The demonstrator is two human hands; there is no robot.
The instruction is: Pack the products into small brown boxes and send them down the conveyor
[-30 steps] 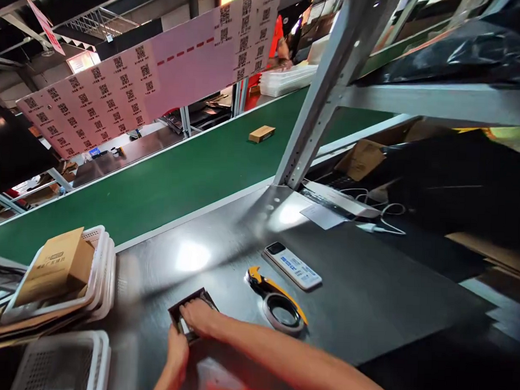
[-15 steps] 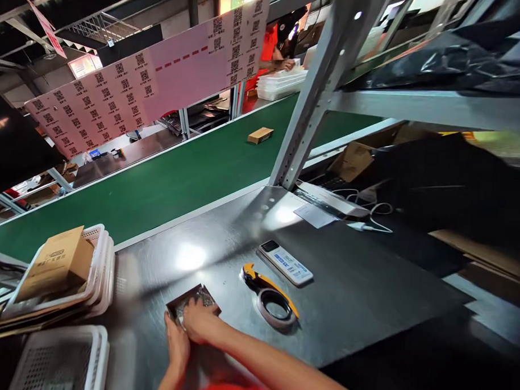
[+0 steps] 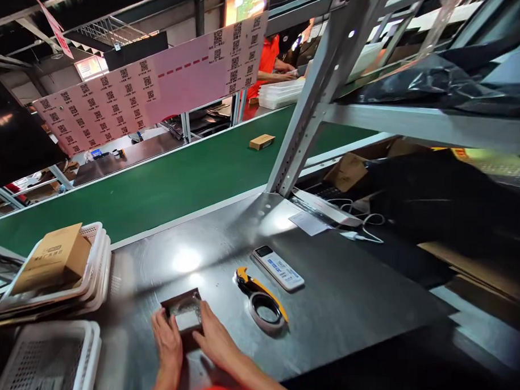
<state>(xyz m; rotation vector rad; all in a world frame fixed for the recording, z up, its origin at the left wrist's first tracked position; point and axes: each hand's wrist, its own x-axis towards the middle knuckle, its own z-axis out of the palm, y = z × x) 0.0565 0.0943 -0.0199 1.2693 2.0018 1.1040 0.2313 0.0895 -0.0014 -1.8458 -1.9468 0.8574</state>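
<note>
A small open cardboard box [image 3: 180, 302] rests on the metal table near its front edge, with clear plastic wrap and something pale inside. Against the box's left side is my left hand [image 3: 168, 337], its fingers bent along the wall. My right hand [image 3: 215, 333] holds the opposite side, fingers at the upper right corner and thumb near the front. To the right of the hands lies a yellow and black tape dispenser [image 3: 264, 306] with a roll of tape. A phone-like device with a white, blue-printed face [image 3: 281, 268] lies behind the dispenser.
White baskets [image 3: 96, 269] stand at the left, the upper stack holding a brown carton [image 3: 53, 256]. Behind the table runs a green conveyor [image 3: 158, 186] carrying a small box [image 3: 262, 141]. A metal post [image 3: 303, 105] rises at the table's back. A person in red stands beyond.
My right hand has moved out of the box to its right side. My left hand's fingers have shifted along the left wall. The view has shifted slightly.
</note>
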